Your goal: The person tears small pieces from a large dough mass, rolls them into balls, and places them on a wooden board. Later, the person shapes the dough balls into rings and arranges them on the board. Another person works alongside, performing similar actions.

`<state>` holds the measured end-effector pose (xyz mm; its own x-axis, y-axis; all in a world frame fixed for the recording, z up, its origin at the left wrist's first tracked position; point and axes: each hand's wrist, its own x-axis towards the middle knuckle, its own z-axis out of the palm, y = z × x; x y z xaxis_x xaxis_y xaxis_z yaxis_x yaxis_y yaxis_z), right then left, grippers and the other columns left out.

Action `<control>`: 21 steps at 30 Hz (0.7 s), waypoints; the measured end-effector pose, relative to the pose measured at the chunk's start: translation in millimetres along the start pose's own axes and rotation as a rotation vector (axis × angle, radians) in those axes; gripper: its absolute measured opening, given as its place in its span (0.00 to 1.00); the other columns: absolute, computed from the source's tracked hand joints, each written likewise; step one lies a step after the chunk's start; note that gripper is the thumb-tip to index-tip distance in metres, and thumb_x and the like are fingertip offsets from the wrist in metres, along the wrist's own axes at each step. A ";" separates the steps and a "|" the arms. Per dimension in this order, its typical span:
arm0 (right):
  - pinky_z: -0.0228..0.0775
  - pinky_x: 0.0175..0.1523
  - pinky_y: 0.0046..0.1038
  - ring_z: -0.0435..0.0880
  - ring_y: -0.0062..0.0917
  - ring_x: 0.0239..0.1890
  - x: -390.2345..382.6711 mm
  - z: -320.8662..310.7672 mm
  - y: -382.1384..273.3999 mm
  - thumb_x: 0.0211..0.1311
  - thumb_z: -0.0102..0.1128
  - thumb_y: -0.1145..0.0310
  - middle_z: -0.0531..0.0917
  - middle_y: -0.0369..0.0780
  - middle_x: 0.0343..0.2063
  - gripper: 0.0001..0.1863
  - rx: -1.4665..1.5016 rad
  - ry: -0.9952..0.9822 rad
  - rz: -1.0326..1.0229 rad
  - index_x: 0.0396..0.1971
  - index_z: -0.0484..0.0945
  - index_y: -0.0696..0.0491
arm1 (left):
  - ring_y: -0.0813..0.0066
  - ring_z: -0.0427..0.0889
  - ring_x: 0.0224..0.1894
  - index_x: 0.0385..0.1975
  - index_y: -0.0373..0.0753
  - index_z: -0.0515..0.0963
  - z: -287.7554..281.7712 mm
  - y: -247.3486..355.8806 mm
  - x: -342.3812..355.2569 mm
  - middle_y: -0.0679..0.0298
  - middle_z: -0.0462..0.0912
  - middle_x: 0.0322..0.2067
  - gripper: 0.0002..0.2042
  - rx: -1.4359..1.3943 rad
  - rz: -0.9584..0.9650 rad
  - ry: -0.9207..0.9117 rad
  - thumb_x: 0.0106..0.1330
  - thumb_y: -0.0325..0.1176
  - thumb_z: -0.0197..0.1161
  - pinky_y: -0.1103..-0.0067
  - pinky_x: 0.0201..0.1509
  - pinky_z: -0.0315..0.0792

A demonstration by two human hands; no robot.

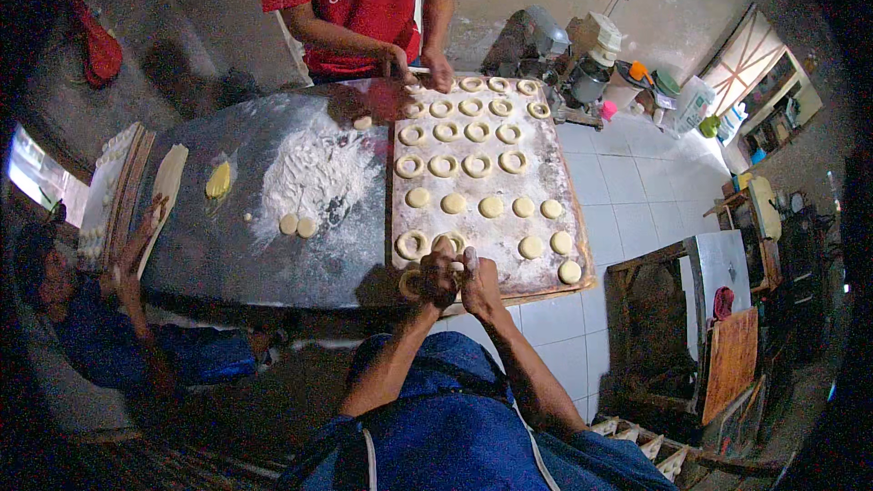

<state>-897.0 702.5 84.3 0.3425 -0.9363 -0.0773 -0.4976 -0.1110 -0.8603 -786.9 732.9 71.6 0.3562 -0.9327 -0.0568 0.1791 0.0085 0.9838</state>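
My left hand (438, 275) and my right hand (480, 286) meet over the near edge of a floured board (491, 241), fingers curled and closed. What sits between them is mostly hidden; a small pale bit shows at the fingertips. Just beyond the left hand lies a dough ring (450, 241), partly covered by it. Beside that are another dough ring (412, 245) and a third, shaded ring (412, 285) by my left wrist. Flat dough rounds (491, 207) form a row across the board, with a few more (561, 243) at the right. Several rows of rings fill the far part.
Left of the board, the dark table (209, 245) carries a flour heap (318, 168), two dough rounds (297, 225) and a yellow lump in plastic (218, 180). A red-shirted person (364, 14) works opposite. Another person (118, 300) at left holds a board (164, 195). A wooden stand (659, 318) is at right.
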 end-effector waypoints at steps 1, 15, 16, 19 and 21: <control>0.65 0.30 0.35 0.75 0.29 0.22 -3.5 -0.6 4.0 0.73 0.32 0.33 0.78 0.48 0.16 0.45 0.087 0.061 -0.064 0.25 0.81 0.62 | 0.78 0.64 0.24 0.31 0.43 0.62 3.6 -0.8 -2.9 0.72 0.57 0.23 0.15 -0.091 -0.041 0.010 0.75 0.46 0.50 0.76 0.29 0.64; 0.70 0.36 0.34 0.78 0.33 0.26 -55.3 -22.0 43.8 0.72 0.32 0.32 0.81 0.39 0.23 0.41 0.662 0.117 0.055 0.23 0.75 0.57 | 0.65 0.76 0.32 0.40 0.32 0.71 28.9 -12.0 -8.7 0.57 0.76 0.29 0.13 0.583 0.004 -0.123 0.72 0.38 0.50 0.70 0.38 0.71; 0.68 0.36 0.27 0.76 0.23 0.29 -47.7 -35.9 38.5 0.70 0.50 0.39 0.79 0.34 0.26 0.32 0.451 0.107 -0.280 0.24 0.75 0.57 | 0.63 0.79 0.34 0.45 0.31 0.73 24.5 -11.9 -3.6 0.54 0.80 0.32 0.15 0.596 -0.110 -0.119 0.73 0.38 0.49 0.70 0.40 0.73; 0.68 0.35 0.25 0.76 0.20 0.30 -48.9 -57.8 7.4 0.64 0.63 0.59 0.79 0.35 0.26 0.17 0.271 0.071 -0.064 0.27 0.75 0.59 | 0.52 0.79 0.33 0.40 0.32 0.72 17.6 -15.8 0.2 0.48 0.79 0.31 0.15 0.558 0.035 -0.018 0.76 0.40 0.47 0.65 0.38 0.71; 0.71 0.35 0.30 0.78 0.25 0.28 -42.5 -67.5 12.1 0.54 0.70 0.71 0.79 0.40 0.25 0.17 0.131 0.143 0.091 0.41 0.76 0.61 | 0.42 0.74 0.28 0.30 0.35 0.68 49.4 -21.7 10.1 0.47 0.74 0.24 0.16 0.528 0.216 0.112 0.77 0.39 0.45 0.61 0.32 0.66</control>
<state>-971.3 718.4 111.2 0.1800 -0.9792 -0.0935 -0.4104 0.0117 -0.9119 -832.6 705.5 58.1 0.4341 -0.8855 0.1656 -0.3798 -0.0132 0.9250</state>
